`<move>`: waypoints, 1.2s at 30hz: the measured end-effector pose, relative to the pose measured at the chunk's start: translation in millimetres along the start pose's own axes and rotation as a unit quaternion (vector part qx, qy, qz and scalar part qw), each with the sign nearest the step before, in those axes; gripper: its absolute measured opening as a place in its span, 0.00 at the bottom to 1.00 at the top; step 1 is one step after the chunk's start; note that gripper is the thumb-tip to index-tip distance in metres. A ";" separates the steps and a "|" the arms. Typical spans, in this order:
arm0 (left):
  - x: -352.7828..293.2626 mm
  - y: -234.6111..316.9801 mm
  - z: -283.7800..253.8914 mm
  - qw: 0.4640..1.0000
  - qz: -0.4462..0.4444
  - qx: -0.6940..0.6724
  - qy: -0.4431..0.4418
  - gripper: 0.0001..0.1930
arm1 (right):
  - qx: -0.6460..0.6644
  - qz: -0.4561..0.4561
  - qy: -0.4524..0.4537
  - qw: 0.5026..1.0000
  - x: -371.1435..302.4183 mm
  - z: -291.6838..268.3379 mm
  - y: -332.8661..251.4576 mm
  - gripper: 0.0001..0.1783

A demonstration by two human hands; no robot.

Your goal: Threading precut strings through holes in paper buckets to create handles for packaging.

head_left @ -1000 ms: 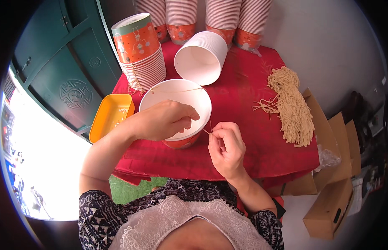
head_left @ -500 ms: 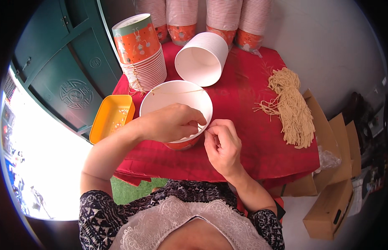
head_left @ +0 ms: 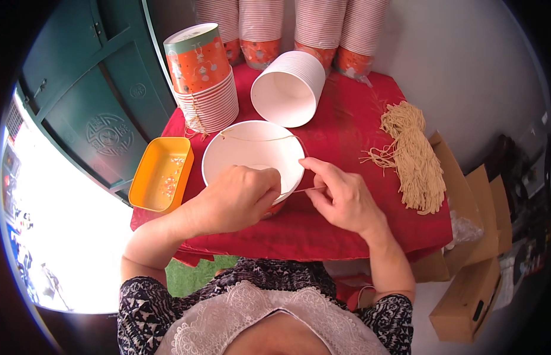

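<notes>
A white-lined paper bucket (head_left: 219, 155) with an orange outside stands upright on the red-covered table, its mouth facing up. A thin cord (head_left: 269, 140) hangs across its far inner side and passes through near the rim. My left hand (head_left: 243, 198) is closed over the bucket's near rim, fingertips partly hidden inside, and the cord comes out beside it. Just right of the rim, my right hand (head_left: 349, 198) pinches a taut length of cord between its fingers. Its index finger points toward the rim. The bucket's near side is mostly covered by my left hand.
An orange plastic tray (head_left: 137, 188) with small bits inside sits at left. Behind are an upside-down bucket stack (head_left: 201, 65), a bucket stack lying on its side (head_left: 314, 77) and tall wrapped stacks (head_left: 261, 50). A tan cord bundle (head_left: 420, 171) lies at right, near cardboard boxes (head_left: 465, 302).
My right hand has moved right and away from the rim, drawing the cord taut. My left hand has shifted down toward the near rim, and the bucket sits slightly lower in view.
</notes>
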State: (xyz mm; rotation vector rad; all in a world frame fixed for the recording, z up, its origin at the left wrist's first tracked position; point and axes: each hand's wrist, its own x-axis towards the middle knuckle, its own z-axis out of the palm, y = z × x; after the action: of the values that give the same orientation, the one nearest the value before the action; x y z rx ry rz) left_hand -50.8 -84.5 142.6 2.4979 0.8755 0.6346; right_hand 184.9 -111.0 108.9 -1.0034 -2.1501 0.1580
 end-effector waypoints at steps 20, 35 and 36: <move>11.8 -43.2 38.7 0.924 0.058 0.366 0.098 0.04 | -0.273 -0.296 0.102 0.910 38.7 71.9 69.4 0.06; 32.4 -108.0 76.9 0.988 -0.064 0.143 0.013 0.04 | -0.269 -0.080 -0.204 0.938 25.6 79.6 78.5 0.14; 33.8 -108.5 76.0 0.992 -0.091 0.089 -0.003 0.05 | -0.260 -0.074 -0.207 0.940 25.8 79.6 80.0 0.18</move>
State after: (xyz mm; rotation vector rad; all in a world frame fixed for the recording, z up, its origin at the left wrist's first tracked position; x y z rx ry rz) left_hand -37.1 -2.1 34.3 2.5331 1.1875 0.5072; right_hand 169.5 -23.0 35.2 -1.1670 -2.7258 -0.3187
